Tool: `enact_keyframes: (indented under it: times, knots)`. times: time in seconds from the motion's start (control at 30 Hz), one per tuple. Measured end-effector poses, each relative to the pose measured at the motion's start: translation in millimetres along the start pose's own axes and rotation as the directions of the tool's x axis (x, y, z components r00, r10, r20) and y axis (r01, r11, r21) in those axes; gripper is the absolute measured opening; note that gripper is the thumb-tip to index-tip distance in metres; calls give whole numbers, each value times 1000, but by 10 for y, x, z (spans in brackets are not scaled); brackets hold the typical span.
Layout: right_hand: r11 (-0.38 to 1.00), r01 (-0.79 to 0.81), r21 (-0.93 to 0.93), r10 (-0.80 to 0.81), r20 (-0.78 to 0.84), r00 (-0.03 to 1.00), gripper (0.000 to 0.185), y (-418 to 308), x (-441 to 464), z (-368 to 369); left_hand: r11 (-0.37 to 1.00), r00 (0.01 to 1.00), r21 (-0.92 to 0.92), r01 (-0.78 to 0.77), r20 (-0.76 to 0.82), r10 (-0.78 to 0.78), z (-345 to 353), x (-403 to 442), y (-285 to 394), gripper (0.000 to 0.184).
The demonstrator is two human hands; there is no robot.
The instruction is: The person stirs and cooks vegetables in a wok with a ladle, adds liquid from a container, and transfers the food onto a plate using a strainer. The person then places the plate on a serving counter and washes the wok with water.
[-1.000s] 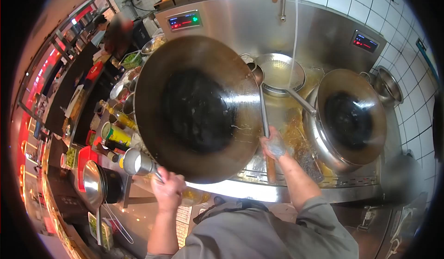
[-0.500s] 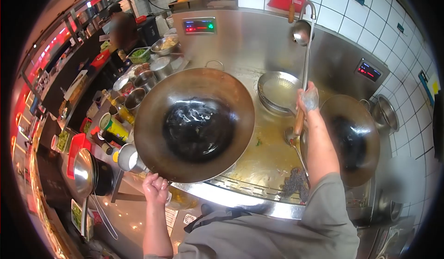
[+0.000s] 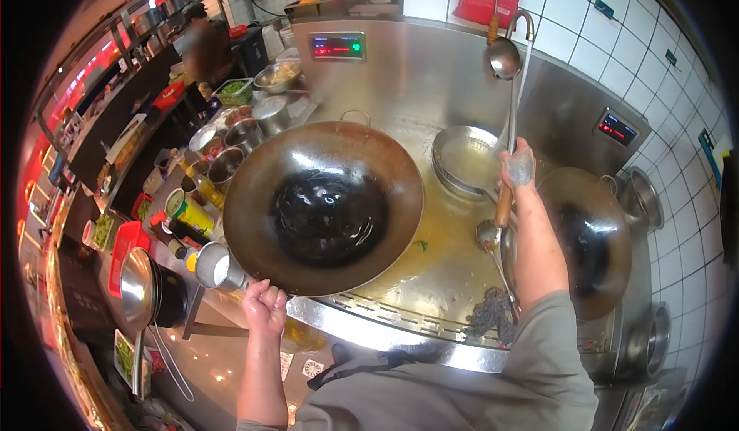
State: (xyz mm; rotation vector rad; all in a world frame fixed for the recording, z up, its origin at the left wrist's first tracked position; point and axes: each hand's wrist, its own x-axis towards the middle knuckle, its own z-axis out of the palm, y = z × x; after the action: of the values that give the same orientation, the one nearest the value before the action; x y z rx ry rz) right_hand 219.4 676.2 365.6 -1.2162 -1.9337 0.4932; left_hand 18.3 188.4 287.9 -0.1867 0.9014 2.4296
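A large dark wok [image 3: 254, 215] takes up the middle of the view, with shiny, rippled liquid at its bottom. My left hand [image 3: 265, 306] is closed in a fist at the wok's near-left rim; the handle under it is mostly hidden. In my right hand [image 3: 519, 165] is a long ladle [image 3: 504, 58], its wooden handle jutting out below my fist and its bowl raised beside the tap [image 3: 526, 21]. A thin stream runs down from the tap, close to the ladle's shaft.
A second wok [image 3: 585, 235] stands at right. Behind my right hand is a perforated strainer [image 3: 467, 158]; a scrubber [image 3: 490, 314] and another ladle [image 3: 486, 235] lie on the wet steel counter. Bottles, pots and a metal jug [image 3: 219, 265] crowd the left. A person stands far left.
The near rim of the wok and my left hand have risen slightly. The glints in the liquid have shifted and dimmed. My right hand keeps its hold on the ladle.
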Motion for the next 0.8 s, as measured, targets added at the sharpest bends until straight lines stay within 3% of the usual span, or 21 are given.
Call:
enact_keyframes:
  times: [0.13, 0.23, 0.3, 0.4, 0.47, 0.53, 0.63, 0.73, 0.8]
  knots:
    - [999, 37, -31, -38, -22, 999, 35, 91, -174, 45, 1000, 1000, 28, -10, -3, 10, 97, 31, 21, 19]
    - [997, 51, 61, -53, 23, 998, 42, 298, -496, 112, 1000, 1000, 17, -3, -22, 3, 141, 48, 22, 20]
    - [976, 172, 131, -177, 28, 984, 47, 522, -836, 194, 1000, 1000, -1, 13, 9, -13, 118, 85, 16, 18]
    - [954, -227, 199, 154, 326, 933, 45, 480, -1305, 164, 1000, 1000, -16, 12, -10, -12, 84, 185, -41, 19]
    - [929, -329, 172, 235, 413, 880, 40, 456, -1338, 209, 999, 1000, -39, 12, -11, -12, 74, 235, -65, 20]
    - [922, -344, 176, 244, 425, 872, 30, 689, -1218, 441, 997, 1000, -72, 16, 3, -16, 58, 293, -111, 22]
    - [978, -205, 28, 193, 229, 954, 24, 994, -972, 858, 995, 999, -97, 5, -34, -9, 77, 335, -187, 26]
    - [950, -306, -68, 309, 376, 874, 16, 723, -790, 840, 998, 1000, -52, -17, -4, 17, 130, 337, -253, 28]
    - [812, -559, 164, 431, 477, 766, 8, 428, -840, 802, 999, 1000, -45, -29, -1, 29, 125, 345, -285, 28]
